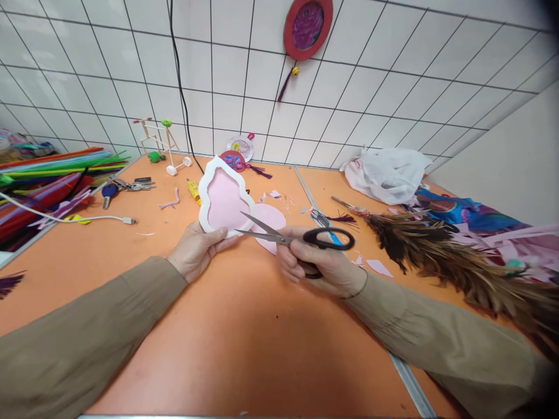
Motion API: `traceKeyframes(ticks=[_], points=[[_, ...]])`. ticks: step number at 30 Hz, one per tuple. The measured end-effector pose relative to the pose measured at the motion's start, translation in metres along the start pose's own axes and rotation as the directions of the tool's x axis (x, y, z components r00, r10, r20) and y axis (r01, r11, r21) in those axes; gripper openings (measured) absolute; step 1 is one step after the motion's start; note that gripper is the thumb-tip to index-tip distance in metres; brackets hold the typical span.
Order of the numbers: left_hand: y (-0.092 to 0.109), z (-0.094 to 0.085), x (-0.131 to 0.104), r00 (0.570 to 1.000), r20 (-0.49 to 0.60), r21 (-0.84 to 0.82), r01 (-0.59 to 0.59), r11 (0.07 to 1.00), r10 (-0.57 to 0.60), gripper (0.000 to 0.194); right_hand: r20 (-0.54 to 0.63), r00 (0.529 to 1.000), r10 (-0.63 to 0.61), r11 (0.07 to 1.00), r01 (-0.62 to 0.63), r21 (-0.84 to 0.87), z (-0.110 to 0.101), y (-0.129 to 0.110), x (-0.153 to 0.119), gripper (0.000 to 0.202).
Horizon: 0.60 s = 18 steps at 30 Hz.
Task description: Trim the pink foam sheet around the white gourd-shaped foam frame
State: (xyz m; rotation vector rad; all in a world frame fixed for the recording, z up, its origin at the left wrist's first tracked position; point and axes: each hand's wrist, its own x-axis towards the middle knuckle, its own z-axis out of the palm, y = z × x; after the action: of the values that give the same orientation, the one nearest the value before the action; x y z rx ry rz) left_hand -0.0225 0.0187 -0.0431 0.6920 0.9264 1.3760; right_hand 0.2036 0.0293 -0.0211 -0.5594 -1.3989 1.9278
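My left hand grips the lower edge of a frame with a wavy white border and a pale pink panel inside, its narrow end pointing up. In my right hand is a pair of scissors with black handles. Their blades are spread and point left, close to the lower right edge of the frame. Pink rounded paper pieces lie on the table just behind the blades. Part of my left fingers is hidden behind the frame.
Keys, a white cable and coloured pipe cleaners lie at left. A small stick tricycle stands at the back. Brown feathers, a white plastic bag and pink scraps are at right on the orange table.
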Motion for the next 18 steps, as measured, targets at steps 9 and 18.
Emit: traceKeyframes(ticks=[9, 18], points=[[0.001, 0.003, -0.002, 0.998, -0.056, 0.01, -0.026, 1.0, 0.026, 0.032, -0.137, 0.989, -0.05, 0.733, -0.058, -0.678, -0.009, -0.053, -0.002, 0.031], [-0.007, 0.003, 0.0, 0.988, -0.087, 0.06, -0.125, 0.99, 0.129, 0.04, -0.269, 0.962, 0.053, 0.685, -0.231, -0.69, -0.012, -0.049, -0.001, 0.033]])
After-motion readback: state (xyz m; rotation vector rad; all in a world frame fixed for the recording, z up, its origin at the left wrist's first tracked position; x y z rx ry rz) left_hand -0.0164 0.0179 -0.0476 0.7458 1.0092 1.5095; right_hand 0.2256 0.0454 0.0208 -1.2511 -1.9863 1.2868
